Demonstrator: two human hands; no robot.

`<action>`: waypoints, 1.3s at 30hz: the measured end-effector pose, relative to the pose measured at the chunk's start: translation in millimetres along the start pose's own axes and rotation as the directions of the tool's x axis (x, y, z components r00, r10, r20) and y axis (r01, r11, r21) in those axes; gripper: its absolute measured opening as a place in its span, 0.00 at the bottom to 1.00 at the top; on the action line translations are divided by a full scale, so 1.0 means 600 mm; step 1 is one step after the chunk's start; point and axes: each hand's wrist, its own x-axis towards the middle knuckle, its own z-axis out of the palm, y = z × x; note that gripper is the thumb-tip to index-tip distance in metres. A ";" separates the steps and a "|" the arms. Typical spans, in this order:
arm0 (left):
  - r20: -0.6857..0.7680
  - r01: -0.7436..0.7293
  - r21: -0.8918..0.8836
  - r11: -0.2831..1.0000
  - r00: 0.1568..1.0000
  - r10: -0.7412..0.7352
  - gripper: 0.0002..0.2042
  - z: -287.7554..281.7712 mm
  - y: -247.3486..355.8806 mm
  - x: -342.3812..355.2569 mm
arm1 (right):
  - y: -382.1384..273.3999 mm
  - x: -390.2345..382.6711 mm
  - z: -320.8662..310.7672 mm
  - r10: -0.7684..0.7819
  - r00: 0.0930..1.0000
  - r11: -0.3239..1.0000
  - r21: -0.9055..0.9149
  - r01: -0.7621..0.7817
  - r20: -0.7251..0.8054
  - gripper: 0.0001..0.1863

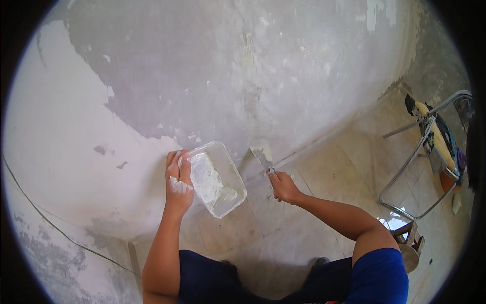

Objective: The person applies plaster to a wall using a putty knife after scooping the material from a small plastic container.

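Note:
My left hand (179, 177), smeared with white putty, grips the left rim of a clear rectangular plastic tub (234, 175). White putty (206, 177) lies inside it, mostly along the left side and near end. To the right of the tub, my right hand (282, 186) is closed around the handle of a putty knife (261, 153). Its blade points up toward the low part of the wall and carries some pale putty. Whether the blade touches the wall I cannot tell. The grey wall (167, 76) has a white coated area (66, 137) on its left.
A metal-framed chair (405, 195) with cloths and other items on it stands at the right. Below it is a small wooden stool (409, 248). A thin cable (55, 229) runs down the left wall. Tiled floor (324, 162) meets the wall's base beyond my feet.

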 end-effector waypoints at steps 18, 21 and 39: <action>0.081 0.235 0.004 0.972 0.969 -0.235 0.19 0.005 -0.016 -0.014 | 0.181 0.097 0.210 0.189 0.905 0.642 0.745 0.181 -0.382 0.05; 0.119 0.215 0.048 0.975 0.968 -0.220 0.18 0.008 -0.042 -0.026 | 0.223 0.118 0.262 0.237 0.931 0.439 0.886 0.150 -0.276 0.04; 0.010 0.324 0.240 0.915 0.942 -0.336 0.19 -0.133 -0.130 -0.068 | 0.109 0.072 0.414 0.130 0.981 0.840 0.541 -0.030 -0.147 0.22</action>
